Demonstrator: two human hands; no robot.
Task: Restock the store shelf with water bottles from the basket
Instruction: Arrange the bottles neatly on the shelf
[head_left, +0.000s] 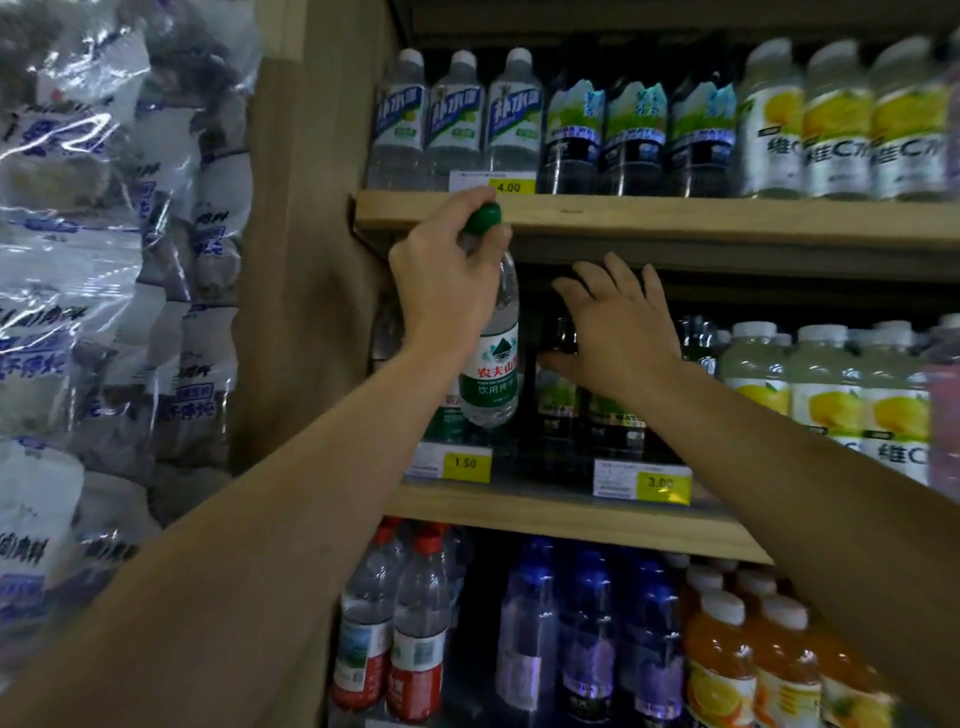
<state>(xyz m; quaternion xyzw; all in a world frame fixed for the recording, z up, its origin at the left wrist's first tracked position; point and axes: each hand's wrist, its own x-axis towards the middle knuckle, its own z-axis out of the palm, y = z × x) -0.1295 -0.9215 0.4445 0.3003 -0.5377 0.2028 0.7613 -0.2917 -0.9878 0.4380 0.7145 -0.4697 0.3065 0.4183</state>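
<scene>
My left hand (447, 275) grips the neck of a clear water bottle (493, 358) with a green cap and a green and red label. The bottle hangs upright in front of the left end of the middle shelf (545, 514), above the 1.50 price tag (465, 463). My right hand (618, 327) reaches into the same shelf with spread fingers and rests on the tops of dark soda water bottles (558, 410). More green-label bottles (447, 415) stand behind the held one. The basket is out of view.
The top shelf (675, 213) carries clear, dark and lemon drink bottles. Lemon drinks (831, 395) fill the middle shelf's right side. Below stand red-cap waters (415, 623), blue bottles and orange juice. Plastic-wrapped packs (104, 260) pile up on the left beside the wooden shelf side (311, 260).
</scene>
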